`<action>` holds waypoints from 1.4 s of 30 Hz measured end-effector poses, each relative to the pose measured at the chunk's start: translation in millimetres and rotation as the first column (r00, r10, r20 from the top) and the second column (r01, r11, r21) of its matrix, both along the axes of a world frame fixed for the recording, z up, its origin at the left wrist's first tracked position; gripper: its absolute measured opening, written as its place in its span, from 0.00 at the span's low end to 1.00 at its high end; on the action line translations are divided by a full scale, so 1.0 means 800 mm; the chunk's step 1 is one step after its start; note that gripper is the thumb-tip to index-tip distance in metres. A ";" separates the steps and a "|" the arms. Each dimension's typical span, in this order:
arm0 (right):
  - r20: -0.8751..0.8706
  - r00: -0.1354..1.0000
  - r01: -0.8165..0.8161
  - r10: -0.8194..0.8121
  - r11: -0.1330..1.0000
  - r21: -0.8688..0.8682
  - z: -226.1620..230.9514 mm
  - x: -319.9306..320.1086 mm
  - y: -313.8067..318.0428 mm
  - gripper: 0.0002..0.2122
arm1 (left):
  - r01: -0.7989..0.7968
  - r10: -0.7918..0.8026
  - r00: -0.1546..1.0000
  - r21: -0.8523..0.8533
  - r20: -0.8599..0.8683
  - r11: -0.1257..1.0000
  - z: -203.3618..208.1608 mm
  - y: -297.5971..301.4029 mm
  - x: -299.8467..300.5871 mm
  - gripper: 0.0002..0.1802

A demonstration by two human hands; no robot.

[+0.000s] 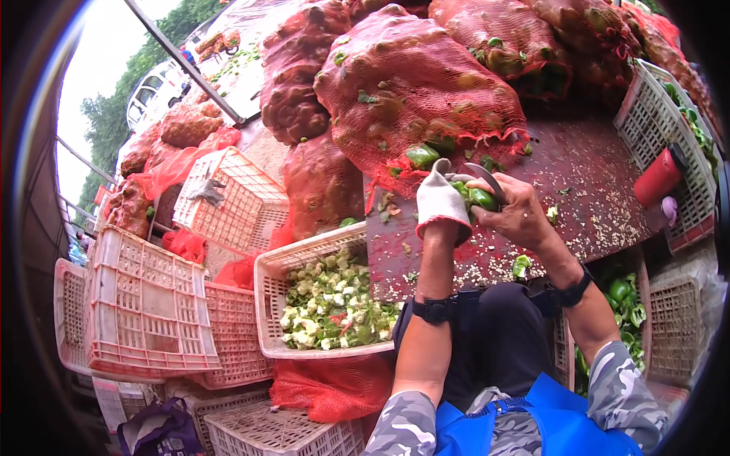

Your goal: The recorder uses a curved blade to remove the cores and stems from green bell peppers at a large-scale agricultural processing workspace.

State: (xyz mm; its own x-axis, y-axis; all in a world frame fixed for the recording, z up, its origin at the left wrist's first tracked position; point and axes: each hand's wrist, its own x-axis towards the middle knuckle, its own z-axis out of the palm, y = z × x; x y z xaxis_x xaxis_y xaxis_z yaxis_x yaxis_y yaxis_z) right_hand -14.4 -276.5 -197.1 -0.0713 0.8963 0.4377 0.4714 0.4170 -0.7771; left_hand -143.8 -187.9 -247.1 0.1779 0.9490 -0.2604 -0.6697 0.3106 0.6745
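Note:
My left hand [441, 199], in a whitish work glove, is closed around a green bell pepper [484, 199] above the dark red table [585, 182]. Bare and close beside it, my right hand [515, 209] grips a knife whose curved blade [484, 176] lies over the pepper. The knife's handle is hidden in my fingers. Just beyond my hands, another green pepper [422, 157] sits at the mouth of a big red mesh sack [411, 91] full of peppers. A cut piece of pepper [522, 265] lies near the table's front edge, among scattered seeds.
Left of my knees, a white crate [266, 304] holds pale pepper cores. Below my right forearm are green peppers [627, 300] in a container. A red cylinder [660, 176] hangs by a crate at right. Stacked crates [144, 304] stand at left; more mesh sacks [293, 68] stand behind.

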 end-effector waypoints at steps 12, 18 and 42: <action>-0.074 0.976 0.195 -0.206 0.972 -0.134 0.008 0.020 0.011 0.16 | 0.216 -0.216 0.976 -0.019 0.018 0.976 0.031 0.002 -0.029 0.27; 0.365 0.928 -0.107 0.076 0.992 0.065 0.014 -0.008 0.033 0.21 | 0.376 0.201 0.575 0.475 -0.793 0.795 0.001 0.005 -0.060 0.18; 0.339 0.910 0.165 -0.237 0.959 0.229 -0.025 -0.008 0.034 0.10 | 0.166 -0.162 0.986 -0.128 0.039 0.978 -0.027 0.020 0.012 0.23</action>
